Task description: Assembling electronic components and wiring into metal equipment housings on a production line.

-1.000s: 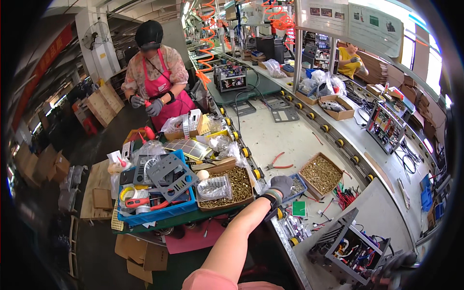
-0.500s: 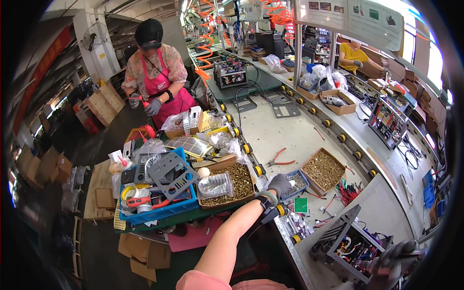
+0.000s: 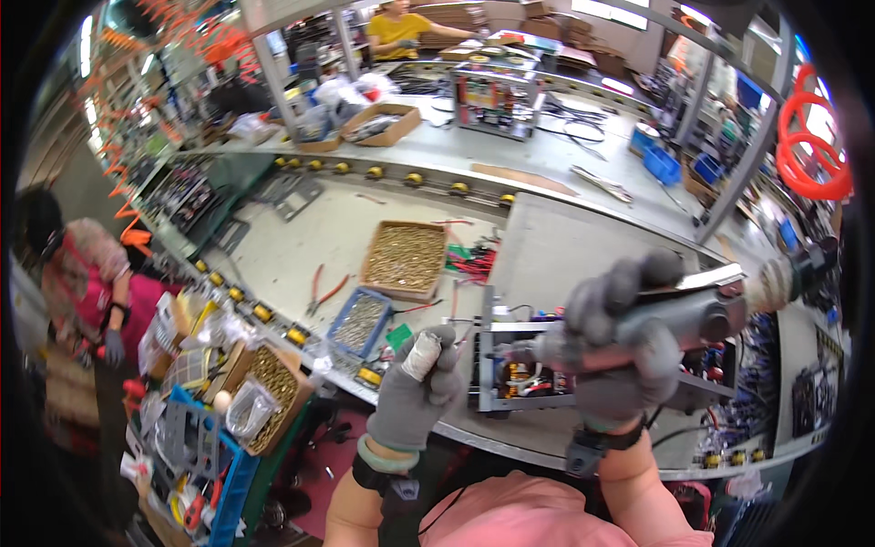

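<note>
Wearer's turned right. Left hand (image 3: 410, 397) has left the blue parts tray (image 3: 350, 349), now raised beside the open metal chassis (image 3: 524, 402), fingers curled. Right hand (image 3: 638, 360) has swung inward, now holding the grey power screwdriver (image 3: 693, 319) roughly level over the chassis.

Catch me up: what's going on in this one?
A person in grey gloves grips a grey handheld power tool in the right hand, over an open electronics chassis; whether the tool touches it is unclear. The left hand is raised beside the chassis, fingers curled; I can't tell whether it holds anything small. Beyond it lie a blue tray of small parts, a cardboard box of brass-coloured pieces and red-handled pliers.
</note>
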A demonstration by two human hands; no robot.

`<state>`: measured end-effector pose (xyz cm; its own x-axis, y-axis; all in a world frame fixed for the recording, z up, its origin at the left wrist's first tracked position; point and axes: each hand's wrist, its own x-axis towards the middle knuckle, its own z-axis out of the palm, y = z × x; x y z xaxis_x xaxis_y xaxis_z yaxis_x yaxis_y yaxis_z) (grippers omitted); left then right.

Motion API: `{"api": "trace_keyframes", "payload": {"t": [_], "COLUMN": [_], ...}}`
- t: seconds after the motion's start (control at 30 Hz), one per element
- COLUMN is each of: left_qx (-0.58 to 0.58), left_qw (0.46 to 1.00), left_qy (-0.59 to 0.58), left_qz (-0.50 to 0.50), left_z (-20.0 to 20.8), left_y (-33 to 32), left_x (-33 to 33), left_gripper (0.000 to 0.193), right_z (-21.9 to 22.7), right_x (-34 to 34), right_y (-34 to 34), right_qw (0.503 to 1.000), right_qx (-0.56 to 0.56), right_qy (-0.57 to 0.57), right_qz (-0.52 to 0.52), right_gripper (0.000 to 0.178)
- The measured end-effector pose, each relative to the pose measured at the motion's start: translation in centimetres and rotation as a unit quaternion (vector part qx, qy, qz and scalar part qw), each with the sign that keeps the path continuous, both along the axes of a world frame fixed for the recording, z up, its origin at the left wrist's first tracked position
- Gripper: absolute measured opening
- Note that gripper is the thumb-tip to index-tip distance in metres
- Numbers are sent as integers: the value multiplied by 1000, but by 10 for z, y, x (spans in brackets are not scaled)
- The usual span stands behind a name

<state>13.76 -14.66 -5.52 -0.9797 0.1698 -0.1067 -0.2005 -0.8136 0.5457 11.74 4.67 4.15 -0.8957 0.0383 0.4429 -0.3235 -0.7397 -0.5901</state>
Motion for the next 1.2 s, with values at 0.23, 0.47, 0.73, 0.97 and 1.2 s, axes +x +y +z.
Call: {"api": "trace_keyframes", "payload": {"t": [0.23, 0.47, 0.73, 0.97, 1.2], "left_qx": [39, 125, -74, -303, -697], "left_qw": [997, 988, 995, 939, 708], "left_qy": [-35, -35, -21, 9, 105], "left_qz": [-53, -83, 58, 161, 53], "left_z": [-9, -8, -10, -7, -46], "left_y": [44, 58, 77, 45, 47], "left_x": [-3, -5, 7, 1, -54], "left_gripper": [33, 31, 35, 43, 84], "right_z": [-4, -18, -20, -25, -25], "right_x": [-7, -18, -2, -22, -74], "right_y": [12, 16, 13, 17, -5], "right_qw": [997, 994, 991, 997, 989], "right_qx": [-53, 36, 40, -58, 102], "right_qy": [40, 100, 117, 31, -92], "right_qz": [44, -19, 48, 46, 57], "right_gripper": [53, 46, 29, 47, 32]}}
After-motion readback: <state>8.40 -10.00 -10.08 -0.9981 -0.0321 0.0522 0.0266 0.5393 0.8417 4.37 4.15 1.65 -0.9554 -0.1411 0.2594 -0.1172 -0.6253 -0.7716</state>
